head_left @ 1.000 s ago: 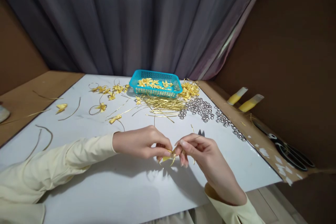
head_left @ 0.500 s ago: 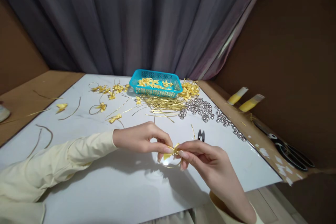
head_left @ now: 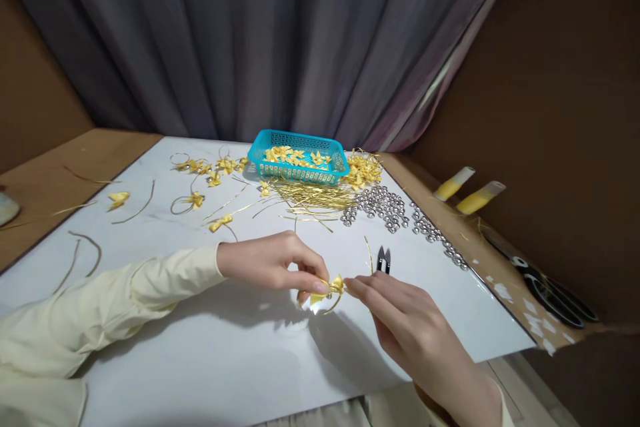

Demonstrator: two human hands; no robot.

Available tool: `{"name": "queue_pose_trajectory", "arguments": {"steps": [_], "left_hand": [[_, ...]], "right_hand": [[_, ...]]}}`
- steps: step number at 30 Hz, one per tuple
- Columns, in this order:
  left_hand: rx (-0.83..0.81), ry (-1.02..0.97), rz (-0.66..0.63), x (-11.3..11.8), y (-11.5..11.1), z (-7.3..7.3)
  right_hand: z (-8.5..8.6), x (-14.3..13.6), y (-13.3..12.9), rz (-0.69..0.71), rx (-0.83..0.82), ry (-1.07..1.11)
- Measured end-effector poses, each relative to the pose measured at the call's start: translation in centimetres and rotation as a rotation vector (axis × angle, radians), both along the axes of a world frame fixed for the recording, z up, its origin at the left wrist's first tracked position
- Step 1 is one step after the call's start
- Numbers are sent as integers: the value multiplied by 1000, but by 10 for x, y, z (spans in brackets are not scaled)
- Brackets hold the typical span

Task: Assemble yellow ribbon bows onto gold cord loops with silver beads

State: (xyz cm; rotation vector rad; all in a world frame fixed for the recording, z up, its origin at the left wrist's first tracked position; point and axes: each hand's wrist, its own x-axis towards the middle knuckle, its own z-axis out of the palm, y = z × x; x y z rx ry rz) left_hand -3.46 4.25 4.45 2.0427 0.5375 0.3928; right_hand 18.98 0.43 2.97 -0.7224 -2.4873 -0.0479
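Between the thumb and fingers of my left hand [head_left: 280, 267] is a yellow ribbon bow [head_left: 336, 285], with a small silvery bead visible at its middle. A thin gold cord [head_left: 333, 305] curves in a loop below the bow. My right hand [head_left: 407, 317] is just right of the bow, its fingers close together and the index fingertip near the bow's right end. The right thumb is hidden behind the fingers, so what they grip cannot be made out. Small black thread snips [head_left: 383, 260] lie just beyond my right hand, beside a loose gold cord [head_left: 369, 253].
A blue basket [head_left: 299, 137] of yellow bows stands at the back. In front lie gold cords [head_left: 320, 197] and silvery beads [head_left: 380, 205]. Finished-looking bows with loops [head_left: 195, 200] lie left. Scissors [head_left: 555, 297] and two yellow-filled tubes [head_left: 480, 198] are along the right edge.
My right hand has shifted slightly right and turned palm down, its fingers off the bow's middle. More of the bow shows now. My left hand keeps its hold almost unmoved.
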Motion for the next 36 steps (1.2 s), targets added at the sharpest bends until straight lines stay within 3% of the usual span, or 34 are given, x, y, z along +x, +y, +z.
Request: {"name": "queue_pose_trajectory", "arguments": {"steps": [3,6,13,18,28,36], "left_hand": [[5,9,3,1,0,0],[37,28,-12,1,0,0],[158,99,-6,3,-4,-2],[227,95,-7,2,-5,-3],[298,51,24,4,-7,-1],[288,-6,76,3,-7,0]], "right_hand": [[-3,-2,-1,-12,-54,17],[-5,-7,-2,-44,-217,145],[-2,-18,-2,-220,-888,352],[-2,-18,2,-248,-1329,483],[-11,-13,14,42,-2044,778],[-21,-8,20,296,-2258,838]]}}
